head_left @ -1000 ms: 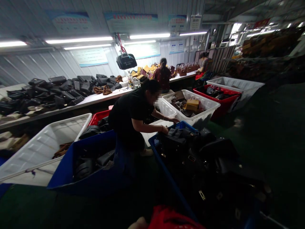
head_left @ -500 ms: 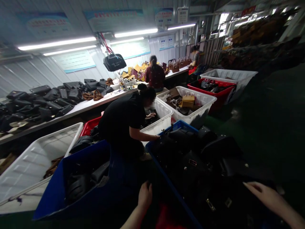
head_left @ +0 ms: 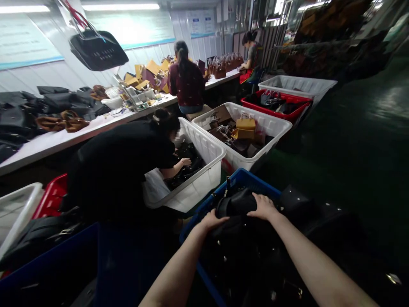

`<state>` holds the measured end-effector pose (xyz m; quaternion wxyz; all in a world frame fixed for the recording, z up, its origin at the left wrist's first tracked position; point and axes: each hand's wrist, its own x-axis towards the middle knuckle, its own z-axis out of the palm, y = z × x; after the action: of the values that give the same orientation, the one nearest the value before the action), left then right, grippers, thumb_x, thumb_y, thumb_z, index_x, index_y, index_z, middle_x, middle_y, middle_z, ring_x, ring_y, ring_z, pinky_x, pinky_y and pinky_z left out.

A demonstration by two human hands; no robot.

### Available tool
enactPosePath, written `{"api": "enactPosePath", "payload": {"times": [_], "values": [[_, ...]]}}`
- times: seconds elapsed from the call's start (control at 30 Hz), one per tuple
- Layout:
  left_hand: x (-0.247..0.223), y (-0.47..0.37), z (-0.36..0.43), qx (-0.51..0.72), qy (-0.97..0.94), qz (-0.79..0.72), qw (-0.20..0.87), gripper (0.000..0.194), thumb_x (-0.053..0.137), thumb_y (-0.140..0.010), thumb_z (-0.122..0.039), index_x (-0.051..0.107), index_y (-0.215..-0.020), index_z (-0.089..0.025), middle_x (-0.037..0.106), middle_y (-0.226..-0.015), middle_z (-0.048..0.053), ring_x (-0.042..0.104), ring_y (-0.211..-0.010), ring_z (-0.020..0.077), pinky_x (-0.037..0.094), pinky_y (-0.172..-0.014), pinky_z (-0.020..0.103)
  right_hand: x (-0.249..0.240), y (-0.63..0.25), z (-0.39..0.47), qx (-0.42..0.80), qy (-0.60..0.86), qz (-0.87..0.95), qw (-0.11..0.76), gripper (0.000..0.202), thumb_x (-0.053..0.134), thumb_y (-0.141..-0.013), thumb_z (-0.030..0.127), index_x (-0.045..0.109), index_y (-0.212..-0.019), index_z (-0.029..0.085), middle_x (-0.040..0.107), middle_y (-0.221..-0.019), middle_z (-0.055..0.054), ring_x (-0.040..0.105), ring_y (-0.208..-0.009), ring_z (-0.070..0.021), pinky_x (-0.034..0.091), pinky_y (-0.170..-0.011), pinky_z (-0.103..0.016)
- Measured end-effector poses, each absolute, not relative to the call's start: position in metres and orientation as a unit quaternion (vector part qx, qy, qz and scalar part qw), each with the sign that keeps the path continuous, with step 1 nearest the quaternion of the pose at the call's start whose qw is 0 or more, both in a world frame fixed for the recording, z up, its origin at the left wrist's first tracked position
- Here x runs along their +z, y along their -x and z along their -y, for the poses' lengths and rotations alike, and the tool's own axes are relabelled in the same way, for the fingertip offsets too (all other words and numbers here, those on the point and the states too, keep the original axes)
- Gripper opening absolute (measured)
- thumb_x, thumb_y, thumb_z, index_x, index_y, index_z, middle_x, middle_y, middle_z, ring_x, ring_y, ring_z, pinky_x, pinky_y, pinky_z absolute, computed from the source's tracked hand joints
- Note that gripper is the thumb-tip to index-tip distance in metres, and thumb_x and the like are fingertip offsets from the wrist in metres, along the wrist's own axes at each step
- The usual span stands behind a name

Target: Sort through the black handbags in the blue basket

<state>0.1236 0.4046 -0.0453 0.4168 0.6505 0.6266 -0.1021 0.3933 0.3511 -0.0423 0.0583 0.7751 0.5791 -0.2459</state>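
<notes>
Both hands (head_left: 238,215) rest on dim black bags (head_left: 236,204), grip unclear.

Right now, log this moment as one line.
left hand: on black bag | right hand: on same bag | blue crate: holds bags | co-worker: reaching into white crate

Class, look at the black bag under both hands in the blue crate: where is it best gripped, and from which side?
Probably the rounded top edge of the black bag, from above: it lies uppermost in the blue crate, and the left hand and right hand already rest there.
</notes>
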Motion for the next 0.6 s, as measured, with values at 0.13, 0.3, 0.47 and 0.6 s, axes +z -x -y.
{"api": "enactPosePath", "payload": {"times": [0.13,0.3,0.47,0.6], "values": [[-0.068,-0.118,-0.344,-0.207,-0.686,-0.604,0.349,0.108,0.049,-0.076,-0.077,0.028,-0.150,0.000,0.029,-0.153,0.023,0.027,-0.143,0.0334,0.020,-0.119,0.045,-0.052,-0.377,-0.348,-0.289,-0.747,-0.590,0.099,0.082,0.078,-0.061,0.052,0.055,-0.127,0.010,0.060,-0.120,-0.018,0.057,-0.113,-0.0350,0.045,-0.096,-0.044],[-0.001,-0.099,-0.284,-0.240,-0.767,-0.472,0.364,0.100,0.057,-0.074,-0.068,0.032,-0.152,-0.012,0.015,-0.160,0.009,0.012,-0.148,0.0265,0.010,-0.123,0.037,-0.006,-0.369,-0.303,-0.285,-0.795,-0.531,0.067,0.032,0.067,-0.077,0.042,0.064,-0.095,0.015,0.068,-0.096,-0.011,0.064,-0.094,-0.0302,0.049,-0.084,-0.041],[0.035,-0.095,-0.275,-0.275,-0.821,-0.391,0.313,0.103,0.067,-0.068,-0.056,0.033,-0.149,-0.002,0.021,-0.157,0.018,0.015,-0.146,0.0312,0.014,-0.122,0.037,0.091,-0.409,-0.250,-0.164,-0.853,-0.452,-0.203,0.050,0.073,-0.074,0.051,0.065,-0.105,0.014,0.070,-0.099,-0.010,0.066,-0.094,-0.0258,0.053,-0.084,-0.036],[0.041,-0.110,-0.263,-0.247,-0.858,-0.378,0.244,0.074,0.060,-0.078,-0.038,0.045,-0.138,0.002,0.049,-0.130,0.022,0.046,-0.122,0.0322,0.040,-0.103,0.039,0.172,-0.457,-0.179,-0.064,-0.885,-0.315,-0.338,0.062,0.078,-0.065,0.059,0.068,-0.104,0.013,0.071,-0.099,-0.010,0.067,-0.089,-0.0243,0.056,-0.076,-0.033]]}}
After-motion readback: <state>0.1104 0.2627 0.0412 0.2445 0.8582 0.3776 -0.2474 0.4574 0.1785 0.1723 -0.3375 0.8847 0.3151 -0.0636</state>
